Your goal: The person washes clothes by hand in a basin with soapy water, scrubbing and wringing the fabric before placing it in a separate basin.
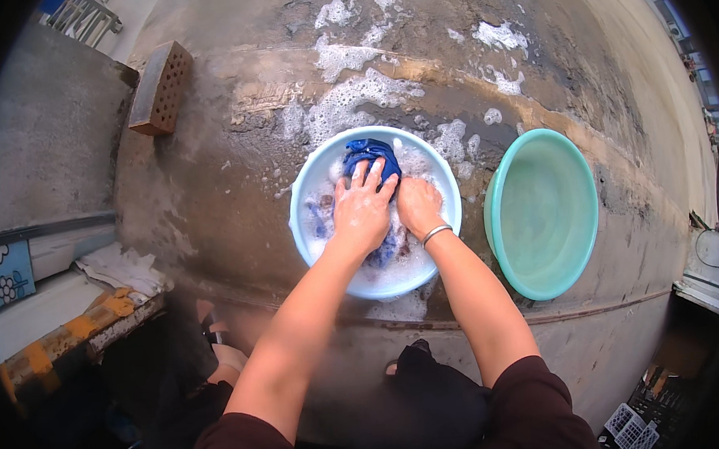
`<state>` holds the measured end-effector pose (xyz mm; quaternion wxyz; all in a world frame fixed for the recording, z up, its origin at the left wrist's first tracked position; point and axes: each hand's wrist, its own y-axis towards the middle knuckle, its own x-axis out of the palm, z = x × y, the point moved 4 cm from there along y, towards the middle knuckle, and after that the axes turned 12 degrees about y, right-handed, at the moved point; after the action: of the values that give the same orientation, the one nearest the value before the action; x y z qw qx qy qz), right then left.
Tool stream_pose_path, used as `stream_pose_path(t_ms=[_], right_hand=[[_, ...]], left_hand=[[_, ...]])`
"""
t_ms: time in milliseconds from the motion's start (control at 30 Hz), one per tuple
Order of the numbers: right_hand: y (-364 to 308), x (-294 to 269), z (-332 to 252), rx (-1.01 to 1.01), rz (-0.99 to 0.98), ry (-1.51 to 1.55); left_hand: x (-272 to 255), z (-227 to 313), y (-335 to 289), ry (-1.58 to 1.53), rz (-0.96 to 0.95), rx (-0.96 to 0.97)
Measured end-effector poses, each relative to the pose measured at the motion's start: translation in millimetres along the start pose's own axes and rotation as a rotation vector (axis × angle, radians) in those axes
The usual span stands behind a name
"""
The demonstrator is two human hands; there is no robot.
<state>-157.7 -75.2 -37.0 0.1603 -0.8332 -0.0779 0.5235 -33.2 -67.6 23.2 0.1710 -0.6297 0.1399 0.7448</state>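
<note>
The blue cloth [370,154] lies in the soapy light-blue basin [308,186], its bunched end just beyond the left hand [363,212], whose spread fingers [377,174] press on it. The right hand [418,206] is curled into a fist on the cloth just beside.

I am squatting on a wet concrete floor [236,224] that is carrying a pale blue basin [304,196], a green basin [574,170] to its right, a brick [159,88] far left and soap foam [352,97].

Bright, even daylight, perhaps from overhead; shadows are soft. Fisheye bending curves the edges, corners vignette black, and the lower rim blurs.
</note>
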Motion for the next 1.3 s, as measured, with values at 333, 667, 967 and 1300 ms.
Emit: stream_pose_path(t_ms=[333,667,967,1300], right_hand=[[-6.9,55.3,54.7,-0.201,0.224,0.137],[-46.6,-58.9,-22.8,-0.273,0.158,1.000],[-100.6,-84.5,-118.5,-0.476,0.290,0.893],[-70.7,-40.8,-68.0,-0.123,0.276,1.035]], left_hand=[[52.8,2.4,28.6,-0.091,-0.777,-0.044],[-9.5,8.5,-23.3,-1.971,-0.246,-0.975],[35.5,-18.1,-40.9,-2.503,-0.189,-0.276],[3.0,20.1,-41.2,-1.971,0.131,-1.239]])
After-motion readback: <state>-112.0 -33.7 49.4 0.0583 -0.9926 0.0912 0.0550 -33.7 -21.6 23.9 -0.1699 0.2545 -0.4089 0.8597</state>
